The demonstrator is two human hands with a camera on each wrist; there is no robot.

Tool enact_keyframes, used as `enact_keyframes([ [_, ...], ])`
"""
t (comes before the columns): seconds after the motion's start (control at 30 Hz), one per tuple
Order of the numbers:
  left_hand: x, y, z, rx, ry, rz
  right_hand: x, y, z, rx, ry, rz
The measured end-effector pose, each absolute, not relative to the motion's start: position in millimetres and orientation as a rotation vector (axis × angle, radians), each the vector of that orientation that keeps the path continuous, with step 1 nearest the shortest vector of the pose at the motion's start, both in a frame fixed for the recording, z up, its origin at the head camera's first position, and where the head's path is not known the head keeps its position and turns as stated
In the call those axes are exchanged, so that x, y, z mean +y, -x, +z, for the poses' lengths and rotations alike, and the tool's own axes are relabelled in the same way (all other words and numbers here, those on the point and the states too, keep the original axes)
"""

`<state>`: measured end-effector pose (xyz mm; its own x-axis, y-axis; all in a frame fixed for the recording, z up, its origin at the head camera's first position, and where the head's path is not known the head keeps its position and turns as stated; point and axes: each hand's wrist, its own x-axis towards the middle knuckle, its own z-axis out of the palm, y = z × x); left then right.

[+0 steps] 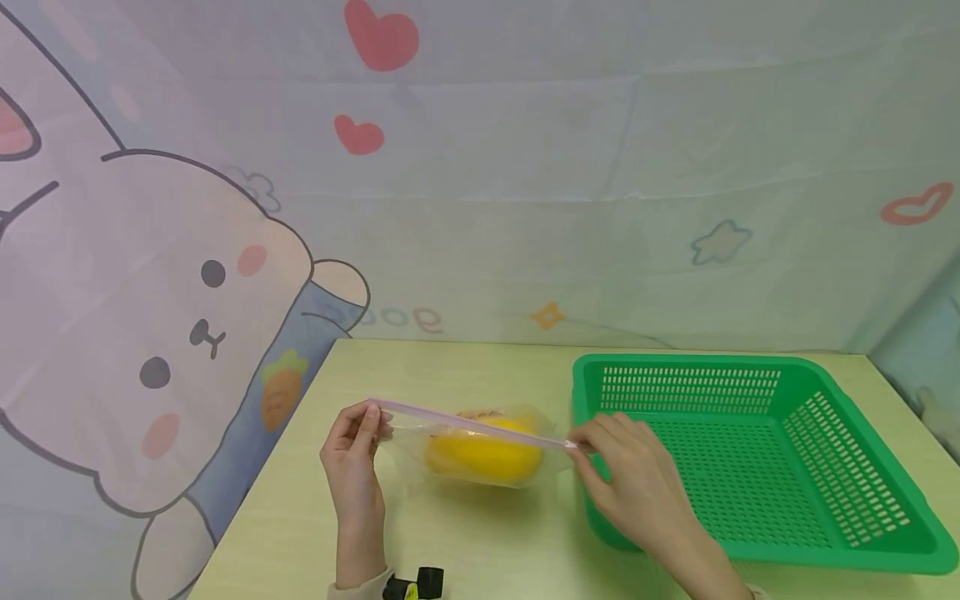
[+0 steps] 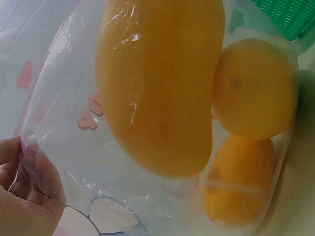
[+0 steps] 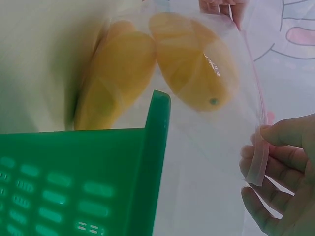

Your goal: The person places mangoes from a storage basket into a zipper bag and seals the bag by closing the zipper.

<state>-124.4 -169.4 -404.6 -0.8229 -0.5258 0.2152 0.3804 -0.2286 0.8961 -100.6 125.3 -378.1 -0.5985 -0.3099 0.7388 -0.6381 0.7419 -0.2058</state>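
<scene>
A clear zip bag [image 1: 408, 467] with a pink zip strip [image 1: 465, 423] hangs between both hands, close over the table. Inside it are yellow mangoes [image 1: 483, 458]; three show in the left wrist view, one large mango [image 2: 162, 88] and two smaller ones beside it. My left hand [image 1: 356, 446] pinches the bag's left top corner between thumb and fingers. At the strip's opposite end, by the basket's near-left side, my right hand [image 1: 633, 479] pinches the right corner, thumb against the fingers in the right wrist view. The strip stretches nearly straight, sloping down to the right.
A green plastic basket [image 1: 750, 554] with slotted walls stands on the right of the pale yellow table [image 1: 300, 517], and my right hand overlaps its left rim. Behind the table hangs a printed cloth [image 1: 525, 167] with a rabbit and hearts.
</scene>
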Motion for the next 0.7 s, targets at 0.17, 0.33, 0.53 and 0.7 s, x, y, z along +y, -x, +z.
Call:
enact_keyframes([
  [0.17,-169.5,123.9,-405.0,-1.470,-0.179,-2.079,126.8,100.7,-378.4,-2.229,-0.711,0.598],
  [0.33,-169.7,123.9,-405.4,-1.469,-0.177,-2.081,128.6,100.4,-378.5,-2.231,-0.709,0.597],
  [0.53,-169.9,124.3,-405.4,-1.468,-0.170,-2.079,130.6,100.2,-378.5,-2.237,-0.704,0.594],
  [0.7,-169.9,124.2,-404.8,-1.471,-0.177,-2.076,132.2,99.7,-379.1,-2.252,-0.695,0.578],
])
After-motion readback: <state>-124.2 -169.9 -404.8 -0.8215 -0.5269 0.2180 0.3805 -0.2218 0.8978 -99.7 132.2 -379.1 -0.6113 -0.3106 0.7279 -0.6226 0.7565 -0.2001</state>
